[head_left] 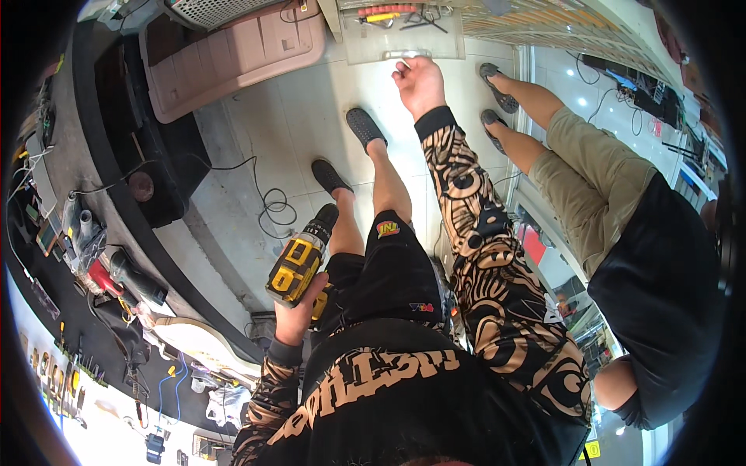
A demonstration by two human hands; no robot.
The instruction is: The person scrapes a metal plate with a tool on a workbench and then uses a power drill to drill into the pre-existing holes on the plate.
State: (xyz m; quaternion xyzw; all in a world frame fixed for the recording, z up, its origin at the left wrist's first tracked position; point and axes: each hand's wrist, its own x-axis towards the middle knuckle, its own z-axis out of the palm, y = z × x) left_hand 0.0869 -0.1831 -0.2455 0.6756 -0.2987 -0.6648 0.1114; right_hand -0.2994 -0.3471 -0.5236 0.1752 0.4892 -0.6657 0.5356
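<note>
My left hand (294, 319) is closed round the grip of a yellow-and-black cordless drill (296, 264), whose black chuck points up and away from me. At the far side my right arm is stretched out. My right hand (420, 87) is at the front of a pulled-out pale drawer (361, 45), fingers curled against its handle (407, 55). Inside the drawer lie a yellow tool (381, 17), something red-handled, and several black hex keys (423, 19).
Another person (653, 287) in a black top stands close on my right. A dark bin with a pinkish lid (233, 62) stands far left. A black cable (273, 208) coils on the tiled floor (303, 116). Tools and wires crowd the curved workbench (183, 272) at my left.
</note>
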